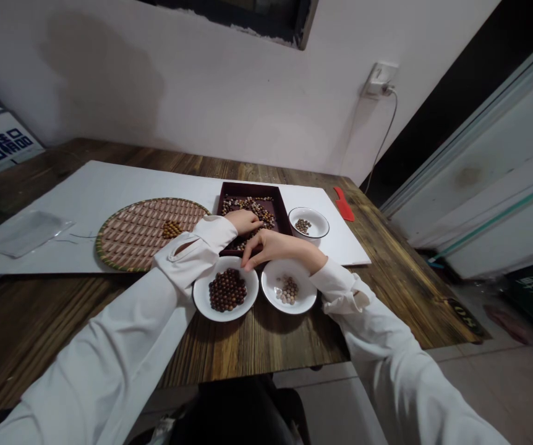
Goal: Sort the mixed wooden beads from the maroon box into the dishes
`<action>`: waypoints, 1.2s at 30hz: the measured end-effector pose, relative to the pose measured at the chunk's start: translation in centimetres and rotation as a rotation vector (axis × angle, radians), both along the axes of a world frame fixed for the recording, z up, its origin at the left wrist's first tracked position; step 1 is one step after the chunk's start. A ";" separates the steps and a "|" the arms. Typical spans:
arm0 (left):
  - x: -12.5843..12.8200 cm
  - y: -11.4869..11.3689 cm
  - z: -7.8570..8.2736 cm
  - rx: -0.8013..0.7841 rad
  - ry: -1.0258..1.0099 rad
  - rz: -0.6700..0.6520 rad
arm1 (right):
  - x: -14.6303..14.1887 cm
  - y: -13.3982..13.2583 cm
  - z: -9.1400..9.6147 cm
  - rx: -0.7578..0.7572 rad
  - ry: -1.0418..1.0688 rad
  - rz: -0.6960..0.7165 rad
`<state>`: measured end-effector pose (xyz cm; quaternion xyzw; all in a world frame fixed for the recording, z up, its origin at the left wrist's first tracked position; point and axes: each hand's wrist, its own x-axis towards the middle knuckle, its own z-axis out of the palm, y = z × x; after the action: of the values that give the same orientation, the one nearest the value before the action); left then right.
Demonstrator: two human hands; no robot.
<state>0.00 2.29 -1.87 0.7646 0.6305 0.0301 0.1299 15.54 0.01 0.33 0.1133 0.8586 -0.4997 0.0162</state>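
A dark maroon tray (279, 204) holds several mixed beads (252, 205). My left hand (244, 220) rests inside the tray with its fingers curled on the beads; what it grips is too small to see. My right hand (269, 246) lies across the tray's near edge, fingers bent downward in a pinch just above a white bowl (201, 295) of dark brown beads (227, 289). A second white bowl (306, 298) with pale beads (287, 289) sits under my right wrist. A third white bowl (319, 217) with a few beads stands right of the tray.
A round woven mat (136, 235) with a small pile of tan beads (172, 229) lies left of the tray on a white board (109, 185). A red comb (343, 204) lies at the board's right edge. A clear plastic bag (20, 232) lies far left. A cable hangs from a wall socket (379, 80).
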 end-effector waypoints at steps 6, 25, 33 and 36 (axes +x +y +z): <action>0.1 -0.1 0.1 -0.002 0.015 0.006 | 0.1 0.1 -0.1 0.027 0.014 0.005; 0.3 -0.3 0.2 0.012 0.079 -0.037 | 0.1 0.6 -0.4 0.023 0.007 0.023; 0.2 -0.2 0.0 0.020 0.074 -0.042 | 0.1 0.9 -0.4 0.001 -0.004 0.028; 0.2 -0.3 0.2 0.020 0.070 -0.039 | 0.4 1.1 0.0 -0.039 0.000 0.046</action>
<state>0.24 1.96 -1.64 0.7785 0.6195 0.0071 0.1005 15.95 1.13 0.31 0.0932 0.8509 -0.5161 0.0297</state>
